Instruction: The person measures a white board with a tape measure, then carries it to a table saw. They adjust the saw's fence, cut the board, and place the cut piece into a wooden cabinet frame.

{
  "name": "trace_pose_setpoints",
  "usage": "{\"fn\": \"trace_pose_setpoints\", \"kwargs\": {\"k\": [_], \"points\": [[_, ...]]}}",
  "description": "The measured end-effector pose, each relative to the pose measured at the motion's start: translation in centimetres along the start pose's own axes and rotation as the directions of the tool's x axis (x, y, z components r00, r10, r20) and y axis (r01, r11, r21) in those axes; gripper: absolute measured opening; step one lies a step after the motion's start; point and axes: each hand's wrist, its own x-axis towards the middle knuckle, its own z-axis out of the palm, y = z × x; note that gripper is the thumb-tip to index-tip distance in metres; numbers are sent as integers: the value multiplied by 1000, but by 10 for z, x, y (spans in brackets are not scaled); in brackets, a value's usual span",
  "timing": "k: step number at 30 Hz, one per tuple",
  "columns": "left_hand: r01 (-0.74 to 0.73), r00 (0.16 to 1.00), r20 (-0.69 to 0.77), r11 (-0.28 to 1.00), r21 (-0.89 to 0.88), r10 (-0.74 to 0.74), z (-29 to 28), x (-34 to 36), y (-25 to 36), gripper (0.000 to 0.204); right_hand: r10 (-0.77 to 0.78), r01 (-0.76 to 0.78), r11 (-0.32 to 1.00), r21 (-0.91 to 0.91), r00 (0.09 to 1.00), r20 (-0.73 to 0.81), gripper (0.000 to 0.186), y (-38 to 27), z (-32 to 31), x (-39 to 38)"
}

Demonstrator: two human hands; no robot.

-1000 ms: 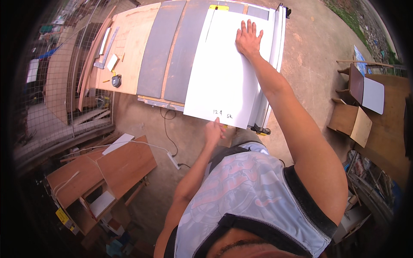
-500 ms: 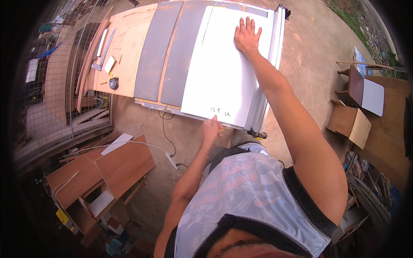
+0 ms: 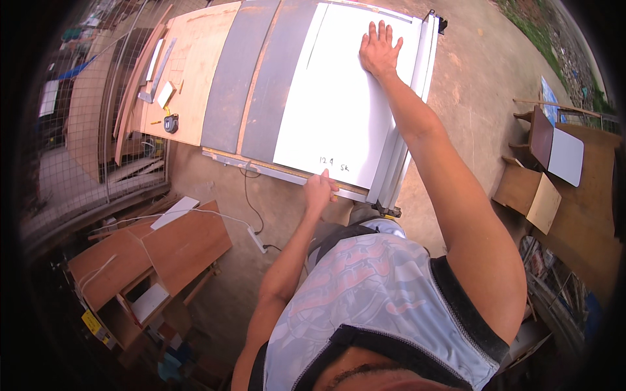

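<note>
A large white panel (image 3: 339, 104) with dark handwriting near its close edge lies flat on the grey-topped table (image 3: 225, 78). Its right side runs along a long pale metal fence (image 3: 407, 117). My right hand (image 3: 380, 53) rests flat on the panel's far right part, fingers spread. At the near edge of the panel is my left hand (image 3: 319, 190), its index finger stretched toward the panel edge. The other left fingers are curled, with a small yellowish bit showing at them that is too small to name.
Left on the wooden tabletop (image 3: 189, 85) lie a tape measure (image 3: 171, 123), a metal square (image 3: 156, 81) and a small white block (image 3: 166, 95). A white power strip (image 3: 257, 240) with cables lies on the floor. Wooden cabinets (image 3: 186, 247) stand lower left; wooden pieces (image 3: 528, 189) at right.
The white panel has slid a little away from me, baring a yellowish strip along the table's front rail. Both hands have moved slightly forward with it.
</note>
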Motion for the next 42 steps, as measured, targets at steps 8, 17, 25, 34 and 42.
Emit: {"fn": "trace_pose_setpoints", "kwargs": {"k": [8, 17, 25, 34, 42], "points": [[20, 999, -33, 1000, -8, -20, 7, 9, 15, 46, -15, 16, 1000, 0, 997, -72, 56, 7, 13, 19], [0, 999, -46, 1000, 6, 0, 14, 15, 33, 44, -45, 50, 998, 37, 991, -127, 56, 13, 24, 35], [-24, 998, -57, 999, 42, 27, 19, 28, 44, 45, -285, 283, 959, 31, 955, 82, 56, 21, 30, 53], [27, 998, -54, 999, 35, -25, 25, 40, 59, 45, -6, -15, 896, 443, 999, 46, 58, 18, 14, 66], [44, 997, -59, 999, 12, -43, 31, 48, 72, 45, -36, 51, 931, 362, 998, -47, 57, 30, 28, 85]]}}
